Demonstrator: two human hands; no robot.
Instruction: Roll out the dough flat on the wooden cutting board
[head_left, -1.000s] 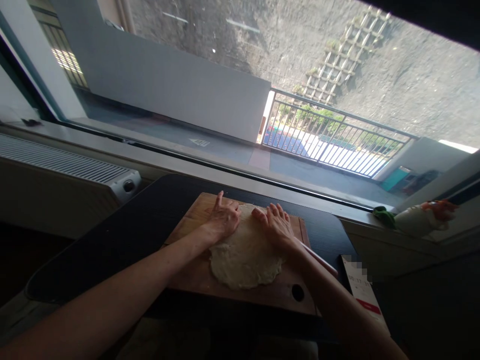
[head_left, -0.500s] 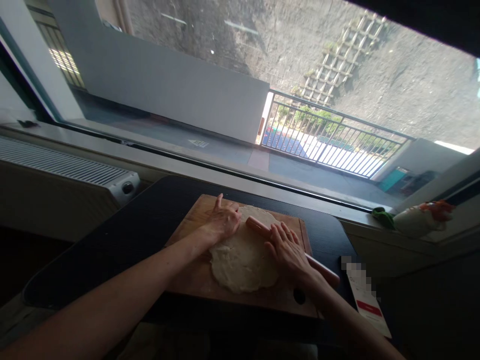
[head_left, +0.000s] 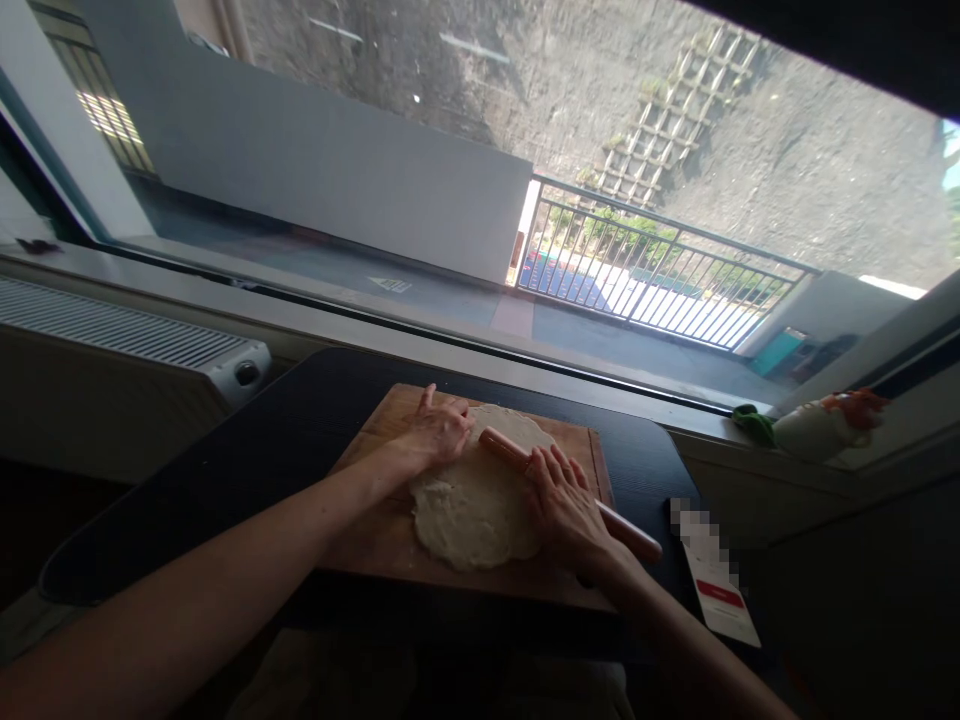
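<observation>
A flat, roughly round sheet of pale dough (head_left: 472, 515) lies on a wooden board (head_left: 367, 520). My left hand (head_left: 439, 430) is at the far left edge of the dough, its fingers curled closed on that edge and one digit sticking up; the fingertips are hidden. Slantwise over the right part of the dough lies a rolling pin (head_left: 630, 530), its near end reaching past the board. My right hand (head_left: 566, 500) rests palm down on the middle of the pin, fingers stretched out across it.
The board sits on a dark table (head_left: 225, 480) by a window. A phone (head_left: 716, 580) with a lit screen lies at the table's right edge. A radiator (head_left: 135, 340) stands at left. On the sill at right is a white pot-like ornament (head_left: 817, 430).
The whole view has shifted slightly. My right hand stays on the rolling pin, with its fingers a little lower over it. My left hand keeps its place at the dough's edge.
</observation>
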